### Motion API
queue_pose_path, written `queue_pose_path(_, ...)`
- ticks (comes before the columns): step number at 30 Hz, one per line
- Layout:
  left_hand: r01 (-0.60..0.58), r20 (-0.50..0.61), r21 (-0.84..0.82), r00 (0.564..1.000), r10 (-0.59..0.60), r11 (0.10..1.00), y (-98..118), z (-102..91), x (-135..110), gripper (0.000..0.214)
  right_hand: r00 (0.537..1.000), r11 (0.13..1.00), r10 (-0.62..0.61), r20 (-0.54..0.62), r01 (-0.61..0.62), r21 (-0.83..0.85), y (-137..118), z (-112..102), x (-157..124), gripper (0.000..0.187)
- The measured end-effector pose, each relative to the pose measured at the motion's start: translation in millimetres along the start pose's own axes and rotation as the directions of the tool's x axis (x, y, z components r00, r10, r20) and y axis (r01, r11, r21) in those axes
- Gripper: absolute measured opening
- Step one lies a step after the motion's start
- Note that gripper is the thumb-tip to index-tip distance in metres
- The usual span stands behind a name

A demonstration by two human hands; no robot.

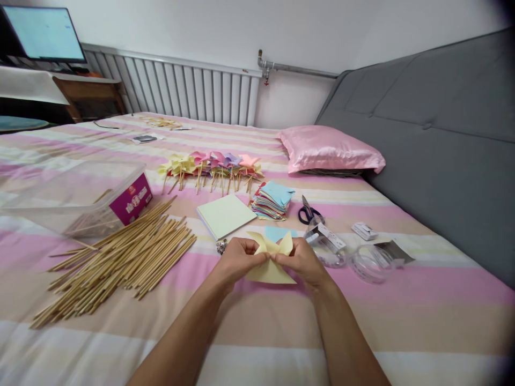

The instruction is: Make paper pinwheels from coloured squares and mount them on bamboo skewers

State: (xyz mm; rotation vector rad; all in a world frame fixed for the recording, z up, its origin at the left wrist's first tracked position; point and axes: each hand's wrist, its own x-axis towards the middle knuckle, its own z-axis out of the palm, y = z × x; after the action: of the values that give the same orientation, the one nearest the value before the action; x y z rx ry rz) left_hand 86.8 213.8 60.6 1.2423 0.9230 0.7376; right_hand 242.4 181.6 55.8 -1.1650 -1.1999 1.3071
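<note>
Both hands meet over the striped bed and pinch a pale yellow paper pinwheel [269, 262] with its corners folded toward the centre. My left hand [238, 259] grips its left side and my right hand [302, 260] its right side, fingers closed on the paper. A small metal piece [221, 246] lies just left of my left hand. A light blue paper square [276, 233] lies behind the pinwheel.
A heap of wooden sticks [120, 257] lies to the left beside a clear plastic box [76, 201]. Ahead are a yellow paper pad [225, 215], a stack of cut coloured papers [272, 201], finished pinwheels on sticks [211, 167], scissors [309, 213], clear tape rolls [364, 261] and a pink pillow [332, 150].
</note>
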Motion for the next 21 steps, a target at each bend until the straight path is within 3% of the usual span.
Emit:
queue_pose_path(4, -0.024, -0.037, -0.042, 0.999, 0.023, 0.999, 2.3, 0.2, -0.1, 0.022, 0.999, 0.998, -0.035, -0.005, 0.035, 0.052, 4.6, 1.0, 2.4, 0.020)
queue_pose_path(8, -0.026, -0.199, -0.125, 0.980, 0.001, 0.992, 3.8, -0.5, 2.2, 0.021, 0.988, 0.990, -0.143, -0.066, 0.144, 0.006, 6.3, 0.9, 6.2, 0.031)
queue_pose_path(11, -0.024, -0.334, -0.204, 0.941, -0.046, 0.979, 3.4, -6.0, 5.3, 0.024, 0.935, 0.959, -0.283, -0.216, 0.267, -0.100, 4.5, -1.0, 7.1, 0.037)
queue_pose_path(14, -0.036, -0.408, -0.298, 0.908, -0.094, 0.954, 2.0, -13.3, 8.7, 0.022, 0.851, 0.902, -0.431, -0.300, 0.393, -0.181, 2.1, -1.2, 4.5, 0.021)
queue_pose_path(15, -0.040, -0.416, -0.324, 0.903, -0.104, 0.945, 1.5, -15.4, 9.7, 0.022, 0.843, 0.886, -0.460, -0.277, 0.417, -0.202, 1.3, -0.2, 2.9, 0.014)
queue_pose_path(17, -0.048, -0.417, -0.360, 0.902, -0.114, 0.932, 0.8, -18.2, 11.2, 0.022, 0.870, 0.872, -0.468, -0.155, 0.425, -0.243, 0.2, 3.6, -0.5, 0.006)
queue_pose_path(21, -0.056, -0.387, -0.432, 0.913, -0.128, 0.900, 0.6, -19.1, 11.8, 0.024, 0.921, 0.851, -0.383, 0.064, 0.379, -0.362, 0.9, 16.1, -4.1, 0.020)
